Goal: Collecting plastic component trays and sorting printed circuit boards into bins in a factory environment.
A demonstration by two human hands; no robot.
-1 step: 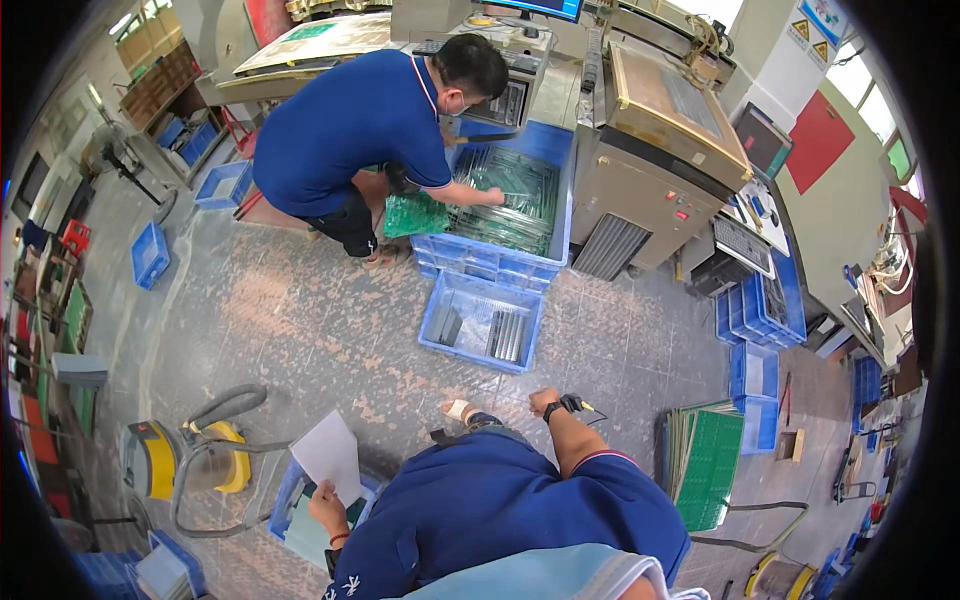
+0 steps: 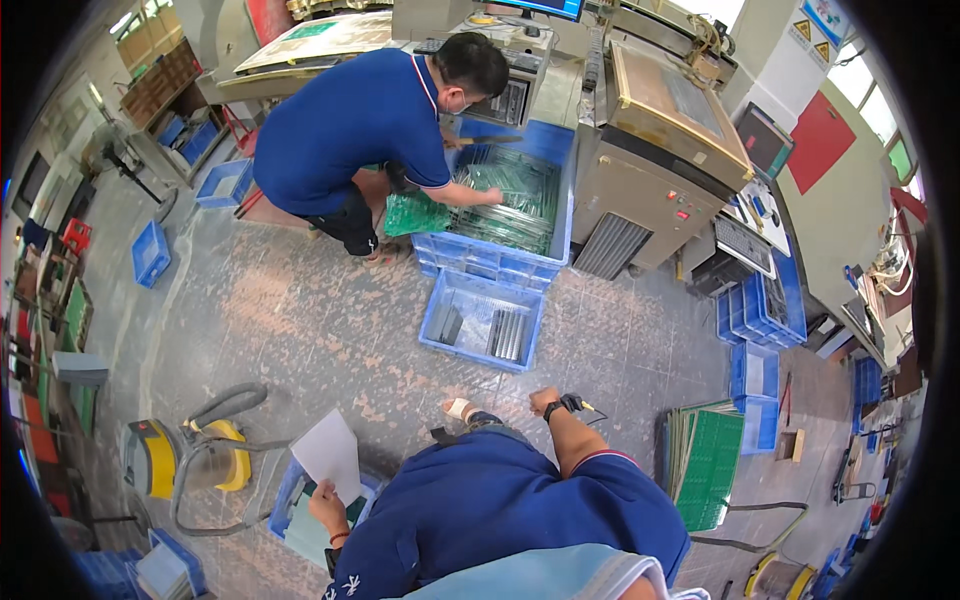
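My left hand [image 2: 326,504] is closed on the lower edge of a pale grey-white flat sheet [image 2: 328,450]. The sheet is tilted above a blue crate [image 2: 283,515] on the floor, which has light sheets in it. In front of my body, my right hand [image 2: 543,401] is curled like a fist; whatever may be inside its fingers is hidden. A black watch-like band [image 2: 553,409] circles that wrist, and a dark piece with a thin cable [image 2: 585,404] shows beside it.
A co-worker [image 2: 345,135] bends over a large blue bin [image 2: 562,220] of greenish strips. Before it stands a smaller blue crate [image 2: 450,352] with dark plates. A yellow-black vacuum [image 2: 150,460] is at left, stacked green panels [image 2: 710,465] at right.
The flat brownish piece by the co-worker's far hand has shifted slightly over the bin. My own hands and the sheet look unmoved.
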